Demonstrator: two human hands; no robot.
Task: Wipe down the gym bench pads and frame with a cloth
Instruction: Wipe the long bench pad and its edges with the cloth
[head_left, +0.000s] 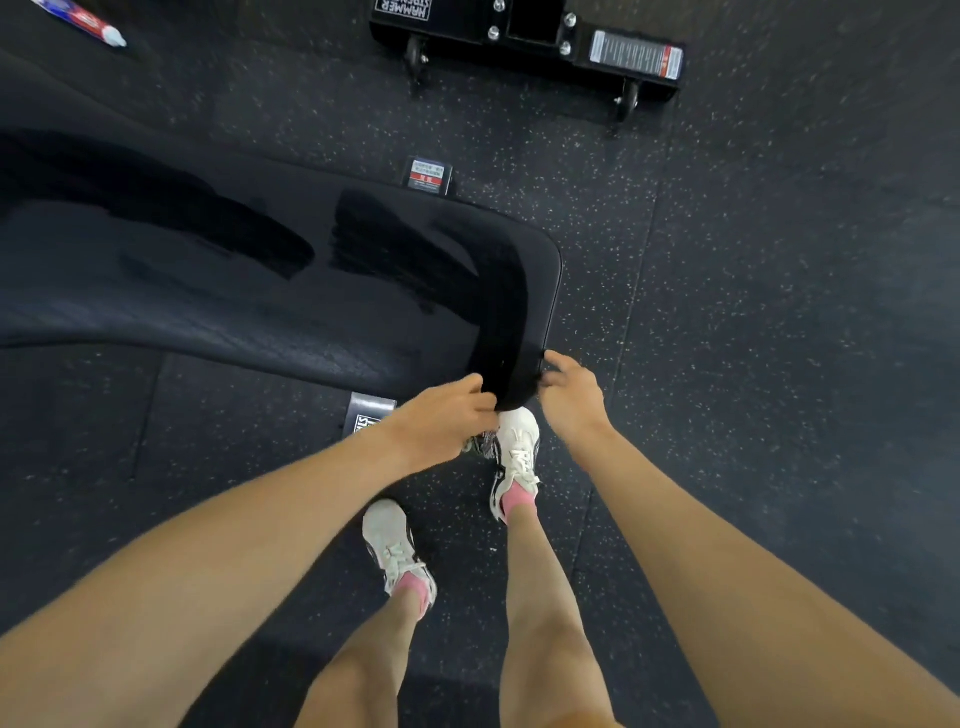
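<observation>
Cloth (511, 384) position: drawn over the near end corner of the bench pad (260, 291), just above the forward shoe. Left hand (447, 421) and right hand (571, 400) each hold a closed grip on it, fingers curled, one on each side. This probably keeps it taut for dragging round the edge. Dark cloth on black pad is hard to delimit. Wet streaks (395, 244) suggest the top has been covered. The wheeled frame base (524, 41) lies well apart.
</observation>
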